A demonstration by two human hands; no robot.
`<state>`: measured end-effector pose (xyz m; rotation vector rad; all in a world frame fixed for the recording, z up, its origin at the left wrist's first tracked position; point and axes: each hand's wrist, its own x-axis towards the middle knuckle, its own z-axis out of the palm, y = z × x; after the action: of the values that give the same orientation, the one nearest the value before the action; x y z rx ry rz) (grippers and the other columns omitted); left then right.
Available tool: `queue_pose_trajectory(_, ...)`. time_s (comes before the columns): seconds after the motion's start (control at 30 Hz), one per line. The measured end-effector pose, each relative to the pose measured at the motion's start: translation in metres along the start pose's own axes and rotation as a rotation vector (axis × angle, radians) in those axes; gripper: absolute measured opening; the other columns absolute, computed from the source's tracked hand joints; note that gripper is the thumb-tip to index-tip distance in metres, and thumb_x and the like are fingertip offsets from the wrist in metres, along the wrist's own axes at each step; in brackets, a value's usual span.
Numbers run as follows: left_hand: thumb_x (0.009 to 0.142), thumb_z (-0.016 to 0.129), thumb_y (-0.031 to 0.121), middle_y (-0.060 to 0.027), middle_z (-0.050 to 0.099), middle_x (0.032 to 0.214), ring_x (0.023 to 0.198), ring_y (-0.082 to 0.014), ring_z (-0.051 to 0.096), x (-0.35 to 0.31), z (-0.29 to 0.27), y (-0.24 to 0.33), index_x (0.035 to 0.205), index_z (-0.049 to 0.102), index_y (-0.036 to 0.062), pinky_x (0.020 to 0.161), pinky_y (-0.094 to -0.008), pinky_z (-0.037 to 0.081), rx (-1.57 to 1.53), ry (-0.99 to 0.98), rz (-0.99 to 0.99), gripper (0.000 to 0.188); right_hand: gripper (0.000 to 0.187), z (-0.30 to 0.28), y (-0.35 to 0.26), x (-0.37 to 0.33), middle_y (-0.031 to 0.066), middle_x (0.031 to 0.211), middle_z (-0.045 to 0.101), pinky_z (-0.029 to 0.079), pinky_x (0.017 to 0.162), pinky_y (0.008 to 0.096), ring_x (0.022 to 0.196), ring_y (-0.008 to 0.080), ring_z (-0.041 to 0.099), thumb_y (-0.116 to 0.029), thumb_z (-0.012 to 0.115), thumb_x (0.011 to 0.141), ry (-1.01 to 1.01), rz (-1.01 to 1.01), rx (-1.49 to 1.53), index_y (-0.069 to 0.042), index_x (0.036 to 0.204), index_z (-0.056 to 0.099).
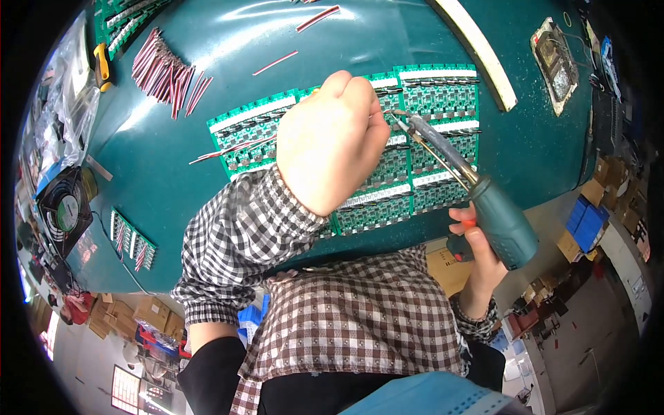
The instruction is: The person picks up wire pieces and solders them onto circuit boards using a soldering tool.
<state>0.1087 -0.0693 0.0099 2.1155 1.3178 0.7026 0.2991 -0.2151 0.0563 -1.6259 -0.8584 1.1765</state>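
A panel of green circuit boards (pixel 443 104) with white connector strips lies on the table before me. My left hand (pixel 335 138) is closed in a pinch above its middle. Red-and-white wires (pixel 235 149) run from the panel's left side to under this hand and appear held in it; the fingers hide their ends. My right hand (pixel 481 252) grips a green soldering gun (pixel 506 221), a finger at its red trigger. The gun's tip is close to my left fingertips, over the boards; contact cannot be made out.
A bundle of red-and-white wires (pixel 160 72) and a yellow-handled tool (pixel 103 68) lie at left. A small separate board (pixel 131 238) sits near a black fan (pixel 66 207). A long white bar (pixel 481 52) and a soiled soldering tray (pixel 555 66) are at right.
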Motion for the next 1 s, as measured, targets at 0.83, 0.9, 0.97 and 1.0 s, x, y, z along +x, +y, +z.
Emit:
queue_pose_trajectory(0.83,0.076,0.061,0.002,0.0002,0.050,0.072,0.056,-0.0041,0.044,-0.029,-0.041,0.020,0.079,0.057,0.0044,0.048,-0.0192,0.036,-0.489,-0.095,-0.184,0.006,0.049,0.008,-0.003,-0.002,0.0149,0.088,0.058,0.056,0.057,0.0313,0.074,0.0283,0.065,-0.034,0.063,0.080,0.191,-0.141,0.260,0.009,0.103,0.052)
queue_pose_trajectory(0.9,0.076,0.062,0.001,0.0017,0.050,0.073,0.056,-0.0035,0.041,-0.034,-0.038,0.028,0.079,0.058,0.0041,0.049,-0.0182,0.034,-0.580,-0.042,-0.181,0.007,0.051,0.010,-0.002,-0.001,0.0143,0.089,0.056,0.056,0.055,0.0311,0.072,0.0280,0.065,-0.035,0.061,0.082,0.191,-0.157,0.312,0.009,0.105,0.049)
queue_pose_trajectory(0.97,0.076,0.064,0.001,0.0015,0.050,0.072,0.056,-0.0031,0.041,-0.041,-0.035,0.032,0.080,0.058,0.0040,0.049,-0.0178,0.034,-0.682,0.034,-0.153,0.008,0.052,0.013,0.000,0.002,0.0141,0.090,0.056,0.056,0.056,0.0315,0.073,0.0279,0.065,-0.035,0.060,0.083,0.183,-0.161,0.467,0.008,0.109,0.047)
queue_pose_trajectory(1.0,0.075,0.065,0.001,0.0018,0.049,0.071,0.057,-0.0026,0.041,-0.044,-0.035,0.037,0.078,0.058,0.0039,0.050,-0.0173,0.034,-0.737,0.054,-0.166,0.009,0.048,0.014,0.000,0.003,0.0140,0.091,0.056,0.056,0.060,0.0322,0.077,0.0277,0.064,-0.030,0.059,0.084,0.116,-0.179,0.539,0.008,0.110,0.047)
